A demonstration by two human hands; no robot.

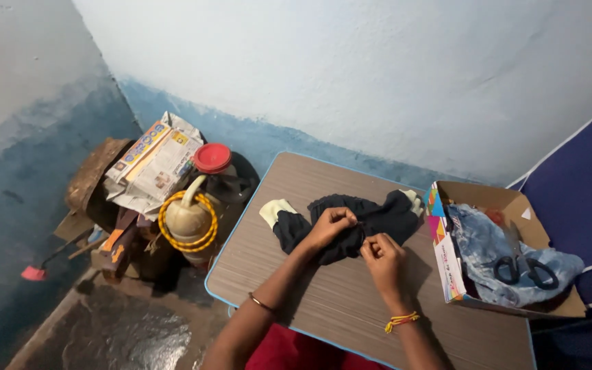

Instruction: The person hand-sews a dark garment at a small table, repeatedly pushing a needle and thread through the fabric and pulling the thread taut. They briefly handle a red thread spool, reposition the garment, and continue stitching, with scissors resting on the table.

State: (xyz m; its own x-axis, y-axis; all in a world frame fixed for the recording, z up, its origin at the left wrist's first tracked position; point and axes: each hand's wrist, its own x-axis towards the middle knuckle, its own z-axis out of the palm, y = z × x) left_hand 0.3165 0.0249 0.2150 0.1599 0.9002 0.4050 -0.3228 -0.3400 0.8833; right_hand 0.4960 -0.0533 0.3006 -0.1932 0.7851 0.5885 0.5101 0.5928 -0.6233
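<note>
Both hands pinched the black garment (351, 223) lying mid-tabletop (323, 301): the left hand (330, 226) gripped a fold, and the right hand (380, 257) closed on the cloth just beside it. A cardboard box (515, 205) holding scissors (525, 267) sat to the right.

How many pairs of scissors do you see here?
1. The scissors lie on blue cloth in the cardboard box right of the table. More may be hidden under the cloth.

left hand (330, 225) pinching, right hand (380, 252) pinching, fingertips nearly meeting
</note>
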